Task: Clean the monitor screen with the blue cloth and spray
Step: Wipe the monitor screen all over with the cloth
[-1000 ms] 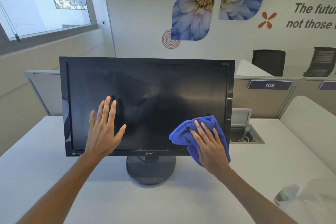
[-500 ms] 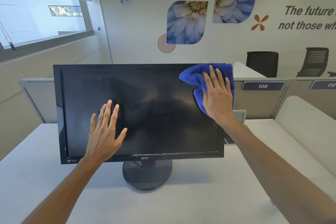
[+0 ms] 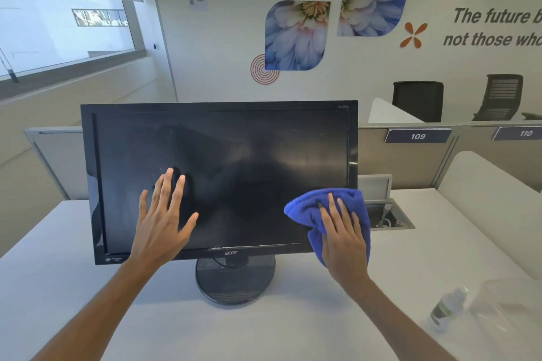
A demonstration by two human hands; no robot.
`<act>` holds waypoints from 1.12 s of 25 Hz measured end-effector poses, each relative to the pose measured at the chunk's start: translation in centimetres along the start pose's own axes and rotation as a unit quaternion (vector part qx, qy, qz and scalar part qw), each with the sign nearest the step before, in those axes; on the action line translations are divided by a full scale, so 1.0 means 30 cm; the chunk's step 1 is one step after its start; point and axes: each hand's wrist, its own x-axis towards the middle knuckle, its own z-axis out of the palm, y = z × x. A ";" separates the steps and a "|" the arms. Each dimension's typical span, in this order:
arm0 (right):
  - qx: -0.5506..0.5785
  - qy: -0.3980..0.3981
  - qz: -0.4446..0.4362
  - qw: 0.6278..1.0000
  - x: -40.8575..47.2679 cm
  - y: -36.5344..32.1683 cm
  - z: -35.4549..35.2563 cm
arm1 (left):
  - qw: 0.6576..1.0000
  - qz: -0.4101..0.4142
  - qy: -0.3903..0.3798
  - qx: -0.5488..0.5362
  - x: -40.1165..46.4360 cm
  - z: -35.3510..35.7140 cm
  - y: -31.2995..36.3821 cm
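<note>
A black monitor (image 3: 234,155) stands on a round base on the white desk (image 3: 293,331), its dark screen facing me. My left hand (image 3: 162,220) lies flat on the lower left of the screen, fingers spread. My right hand (image 3: 343,239) presses the crumpled blue cloth (image 3: 308,208) against the screen's lower right corner, the cloth overlapping the bezel. A small clear spray bottle (image 3: 445,306) lies at the desk's right front, apart from both hands.
A clear plastic bag (image 3: 504,302) lies beside the bottle. A recessed cable box (image 3: 387,214) with a raised lid sits right behind the monitor. Grey partition panels (image 3: 410,161) border the desk's far side, with a rounded white divider (image 3: 492,193) at right.
My right hand has swept the blue cloth from the screen's upper right corner down to its lower right corner. The left hand has stayed in place on the screen.
</note>
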 end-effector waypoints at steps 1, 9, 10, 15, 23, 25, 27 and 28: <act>0.003 -0.006 0.000 1.000 -0.036 -0.005 0.004 | 1.000 0.000 -0.001 -0.001 0.000 -0.001 0.003; 0.048 0.091 0.061 0.993 0.272 0.030 -0.100 | 1.000 0.002 0.006 -0.008 0.027 -0.021 0.021; 0.043 0.101 0.068 0.992 0.358 0.035 -0.132 | 1.000 0.002 0.007 -0.008 0.031 -0.023 0.022; 0.007 0.068 -0.042 0.997 0.615 -0.045 -0.213 | 1.000 0.003 0.007 -0.008 0.039 -0.017 0.037; -0.057 0.033 -0.043 0.997 0.628 -0.053 -0.196 | 1.000 0.010 0.008 -0.003 0.038 -0.016 0.041; -0.048 0.043 0.006 0.998 0.617 0.014 -0.212 | 1.000 0.007 0.005 0.000 0.030 -0.017 0.030; -0.035 0.040 0.027 0.998 0.601 0.076 -0.225 | 1.000 0.002 0.001 0.001 0.020 -0.013 0.021; -0.036 0.036 0.021 0.998 0.588 0.099 -0.226 | 1.000 0.000 -0.002 0.000 0.016 -0.010 0.017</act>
